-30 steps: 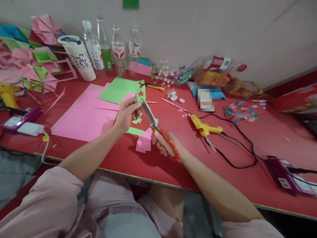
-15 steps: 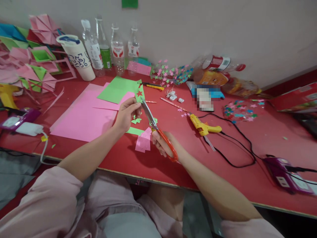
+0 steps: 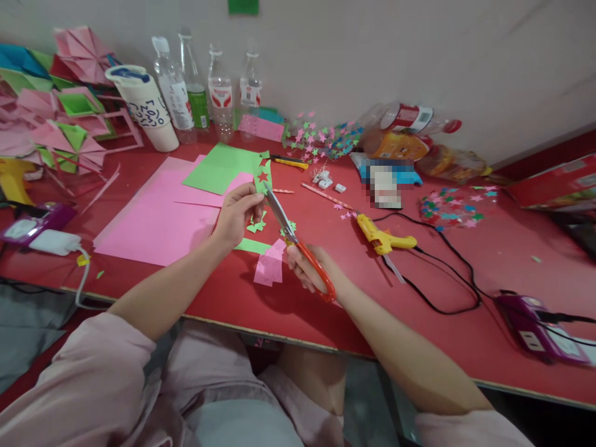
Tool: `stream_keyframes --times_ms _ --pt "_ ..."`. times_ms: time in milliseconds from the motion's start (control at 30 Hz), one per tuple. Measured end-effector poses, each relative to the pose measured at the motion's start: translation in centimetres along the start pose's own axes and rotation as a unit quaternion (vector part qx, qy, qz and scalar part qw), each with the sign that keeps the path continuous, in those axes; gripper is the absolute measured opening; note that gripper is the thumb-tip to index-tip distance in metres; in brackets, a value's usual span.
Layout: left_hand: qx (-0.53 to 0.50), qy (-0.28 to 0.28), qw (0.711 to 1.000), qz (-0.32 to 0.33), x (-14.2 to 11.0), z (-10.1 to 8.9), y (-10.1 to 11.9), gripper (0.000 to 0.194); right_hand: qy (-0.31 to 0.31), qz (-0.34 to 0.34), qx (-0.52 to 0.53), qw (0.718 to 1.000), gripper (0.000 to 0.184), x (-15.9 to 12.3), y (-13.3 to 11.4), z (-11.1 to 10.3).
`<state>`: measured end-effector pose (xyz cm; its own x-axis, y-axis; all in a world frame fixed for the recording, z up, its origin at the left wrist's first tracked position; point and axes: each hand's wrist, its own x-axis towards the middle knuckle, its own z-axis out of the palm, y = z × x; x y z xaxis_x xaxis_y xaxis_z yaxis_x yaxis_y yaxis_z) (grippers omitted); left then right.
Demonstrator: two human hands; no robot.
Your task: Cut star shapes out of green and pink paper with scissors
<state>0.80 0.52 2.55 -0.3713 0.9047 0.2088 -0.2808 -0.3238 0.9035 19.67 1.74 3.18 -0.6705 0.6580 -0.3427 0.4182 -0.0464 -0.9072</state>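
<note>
My left hand (image 3: 237, 214) pinches a small piece of green paper (image 3: 263, 177) with a star-shaped hole, held above the red table (image 3: 326, 298). My right hand (image 3: 310, 268) grips orange-handled scissors (image 3: 298, 245), whose blades point up-left and meet the green paper at my left fingertips. Green offcuts (image 3: 257, 224) and a folded pink scrap (image 3: 270, 266) lie on the table under the scissors. Big pink sheets (image 3: 158, 220) and a green sheet (image 3: 221, 167) lie just to the left.
A yellow glue gun (image 3: 384, 239) with a black cord lies to the right, beside a purple power strip (image 3: 540, 326). Bottles (image 3: 221, 93) and a white cup (image 3: 146, 108) stand along the wall. Paper stars (image 3: 321, 139) and folded paper shapes (image 3: 60, 112) are piled around.
Almost nothing has moved. The scissors and the green paper have shifted slightly as the blades work at the paper's edge.
</note>
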Motion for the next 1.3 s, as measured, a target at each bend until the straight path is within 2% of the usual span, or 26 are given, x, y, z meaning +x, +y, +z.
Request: stream_keyframes --times_ms 200,367,667,900,1133,1300 --pt "-0.002 0.005 1.0 0.008 0.19 -0.3 0.29 0.02 0.014 0.002 -0.01 1.0 0.045 -0.06 -0.06 -0.16" --pt "-0.017 0.022 1.0 0.009 0.42 -0.57 0.37 0.015 0.001 0.015 -0.014 1.0 0.042 0.08 0.03 -0.25" --pt "-0.034 0.053 0.998 0.025 0.6 -0.51 0.3 0.017 -0.005 0.018 0.01 1.0 0.042 -0.05 -0.34 -0.08" --pt "-0.008 -0.003 1.0 -0.01 0.3 -0.17 0.27 0.023 0.009 0.013 -0.001 1.0 0.044 -0.02 -0.39 0.17" --pt "-0.015 0.04 0.999 0.012 0.34 -0.01 0.64 0.015 0.002 0.006 -0.004 1.0 0.046 0.42 0.25 -0.02" --pt "-0.002 0.045 0.999 0.022 0.52 -0.26 0.51 0.015 0.004 0.039 -0.032 0.999 0.045 0.49 -0.13 -0.33"
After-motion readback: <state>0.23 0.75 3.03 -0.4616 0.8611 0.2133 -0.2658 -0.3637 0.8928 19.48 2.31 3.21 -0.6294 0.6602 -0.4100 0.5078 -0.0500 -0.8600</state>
